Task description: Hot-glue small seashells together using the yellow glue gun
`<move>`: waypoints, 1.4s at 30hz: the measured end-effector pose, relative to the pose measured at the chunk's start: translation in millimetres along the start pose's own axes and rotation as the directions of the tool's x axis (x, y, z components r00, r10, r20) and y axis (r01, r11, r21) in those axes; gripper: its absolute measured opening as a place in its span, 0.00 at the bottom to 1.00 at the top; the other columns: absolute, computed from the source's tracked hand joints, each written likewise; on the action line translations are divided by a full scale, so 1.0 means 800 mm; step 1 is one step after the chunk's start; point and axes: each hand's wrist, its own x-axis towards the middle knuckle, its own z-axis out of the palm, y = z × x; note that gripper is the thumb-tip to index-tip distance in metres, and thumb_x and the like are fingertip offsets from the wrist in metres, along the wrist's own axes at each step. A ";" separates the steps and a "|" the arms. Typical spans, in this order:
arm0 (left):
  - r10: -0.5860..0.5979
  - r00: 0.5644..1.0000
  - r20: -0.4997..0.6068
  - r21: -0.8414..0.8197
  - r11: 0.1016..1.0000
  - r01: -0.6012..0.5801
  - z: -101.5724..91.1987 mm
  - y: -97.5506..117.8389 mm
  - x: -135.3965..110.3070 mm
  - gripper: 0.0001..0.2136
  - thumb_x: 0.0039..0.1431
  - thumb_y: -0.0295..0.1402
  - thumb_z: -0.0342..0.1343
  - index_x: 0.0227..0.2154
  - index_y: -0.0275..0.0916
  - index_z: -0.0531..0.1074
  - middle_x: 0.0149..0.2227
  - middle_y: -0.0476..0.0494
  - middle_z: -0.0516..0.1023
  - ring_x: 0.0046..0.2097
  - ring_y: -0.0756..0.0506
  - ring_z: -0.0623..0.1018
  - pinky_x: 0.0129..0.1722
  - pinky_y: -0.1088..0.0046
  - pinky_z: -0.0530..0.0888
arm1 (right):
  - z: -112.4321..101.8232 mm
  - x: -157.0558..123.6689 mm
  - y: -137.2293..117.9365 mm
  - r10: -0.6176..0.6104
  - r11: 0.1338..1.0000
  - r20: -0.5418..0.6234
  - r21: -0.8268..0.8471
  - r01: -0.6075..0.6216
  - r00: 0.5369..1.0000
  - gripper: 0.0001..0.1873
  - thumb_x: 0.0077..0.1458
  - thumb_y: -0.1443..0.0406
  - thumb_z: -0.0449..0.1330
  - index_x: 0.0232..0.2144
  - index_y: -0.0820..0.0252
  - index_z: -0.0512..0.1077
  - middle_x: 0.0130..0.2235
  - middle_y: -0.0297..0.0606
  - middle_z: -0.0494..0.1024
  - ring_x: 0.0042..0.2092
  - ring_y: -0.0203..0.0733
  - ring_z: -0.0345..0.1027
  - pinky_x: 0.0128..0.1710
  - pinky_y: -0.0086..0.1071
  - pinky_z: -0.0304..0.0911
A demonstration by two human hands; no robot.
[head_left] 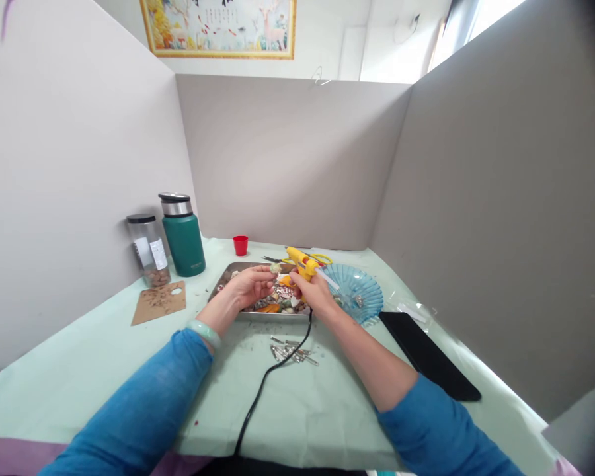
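My right hand (311,288) is wrapped round the handle of a yellow hot glue gun (300,262), its nozzle pointing left. My left hand (250,283) pinches a small pale shell (275,268) right at that nozzle. Both hands hover over a metal tray (228,276) filled with mixed shells. The gun's black cord (268,378) runs from my right hand down to the table's near edge. Both arms wear blue sleeves, and a pale green bangle (204,331) sits on my left wrist.
A blue shell-shaped dish (359,291) sits right of the tray, yellow-handled scissors (317,257) behind it. A red cup (240,244), green flask (182,235), clear jar (149,250) and brown card (159,302) stand left. Small metal pieces (292,350) and a black pad (429,357) lie nearer.
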 end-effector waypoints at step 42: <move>0.594 0.756 0.276 0.867 0.185 -0.462 0.005 -0.011 0.000 0.10 0.47 0.19 0.58 0.29 0.40 0.77 0.29 0.46 0.78 0.31 0.46 0.74 0.34 0.73 0.68 | -0.001 0.000 0.000 -0.007 1.000 0.019 -0.021 0.008 1.000 0.11 0.49 0.58 0.60 0.33 0.58 0.68 0.21 0.27 0.68 0.20 0.32 0.60 0.19 0.26 0.58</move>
